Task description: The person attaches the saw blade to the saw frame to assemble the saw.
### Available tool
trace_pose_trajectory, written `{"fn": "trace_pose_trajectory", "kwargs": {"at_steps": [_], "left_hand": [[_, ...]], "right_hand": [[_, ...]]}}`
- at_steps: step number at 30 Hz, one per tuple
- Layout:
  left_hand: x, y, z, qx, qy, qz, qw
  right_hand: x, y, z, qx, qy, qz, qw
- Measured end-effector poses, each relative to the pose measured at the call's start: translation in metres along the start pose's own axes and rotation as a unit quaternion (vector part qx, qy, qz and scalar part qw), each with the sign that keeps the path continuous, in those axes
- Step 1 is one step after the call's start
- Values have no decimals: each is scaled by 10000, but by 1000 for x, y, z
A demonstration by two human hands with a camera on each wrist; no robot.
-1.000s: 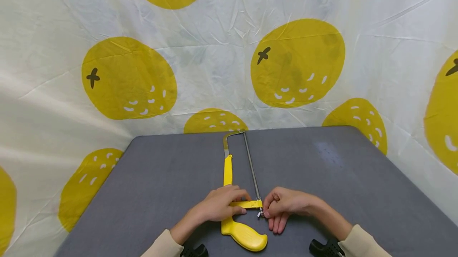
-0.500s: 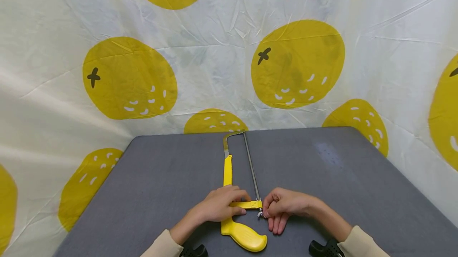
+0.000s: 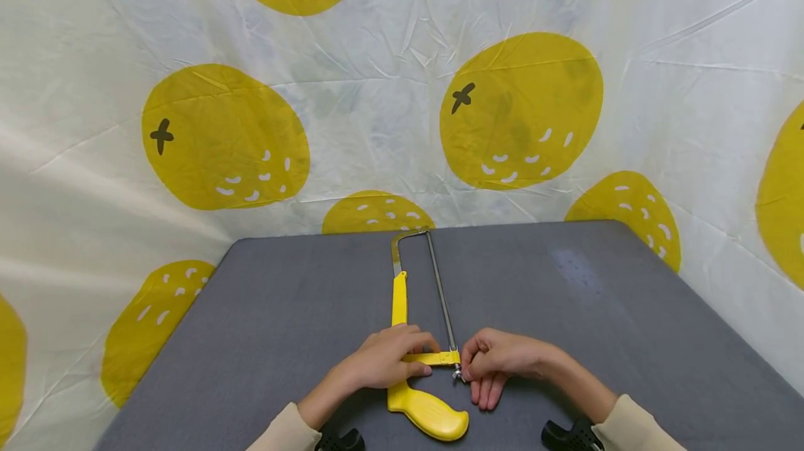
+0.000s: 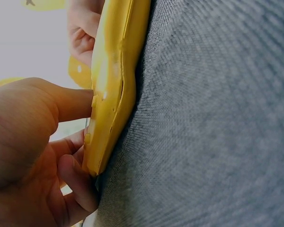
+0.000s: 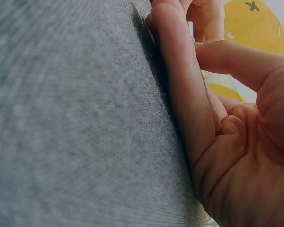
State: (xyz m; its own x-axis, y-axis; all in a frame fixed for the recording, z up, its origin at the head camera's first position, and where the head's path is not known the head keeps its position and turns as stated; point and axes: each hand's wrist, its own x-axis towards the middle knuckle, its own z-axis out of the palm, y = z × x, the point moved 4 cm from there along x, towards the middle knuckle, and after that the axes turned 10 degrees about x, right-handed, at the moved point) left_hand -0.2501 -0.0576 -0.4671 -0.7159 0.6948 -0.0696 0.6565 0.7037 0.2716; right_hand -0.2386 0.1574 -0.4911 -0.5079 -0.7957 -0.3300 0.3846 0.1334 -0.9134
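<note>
Hacksaw (image 3: 414, 339) flat on grey table (image 3: 597, 311). Left hand (image 3: 386, 360) curled over frame near handle, pinning it. Right hand (image 3: 496, 361) pinching wing nut (image 3: 458, 373) at blade end. Likely adjusting tension; next needs steady frame, small twist.

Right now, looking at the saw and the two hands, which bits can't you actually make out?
- Small metal nut at the blade's near end: head view, too small, mostly covered by the right hand.
- Hacksaw frame under the left hand: head view, hidden by fingers.
- Blade teeth: too fine anywhere.
- Right wrist view: palm and table fill it; what the fingertips pinch is unclear.
</note>
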Motion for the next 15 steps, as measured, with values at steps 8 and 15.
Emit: {"fn": "trace_pose_trajectory", "kwargs": {"at_steps": [8, 15], "left_hand": [[0, 0, 1, 52, 58, 14, 10000], [0, 0, 2, 86, 73, -7, 9999]], "right_hand": [[1, 1, 1, -10, 51, -23, 10000], [1, 1, 1, 5, 30, -20, 10000]]}}
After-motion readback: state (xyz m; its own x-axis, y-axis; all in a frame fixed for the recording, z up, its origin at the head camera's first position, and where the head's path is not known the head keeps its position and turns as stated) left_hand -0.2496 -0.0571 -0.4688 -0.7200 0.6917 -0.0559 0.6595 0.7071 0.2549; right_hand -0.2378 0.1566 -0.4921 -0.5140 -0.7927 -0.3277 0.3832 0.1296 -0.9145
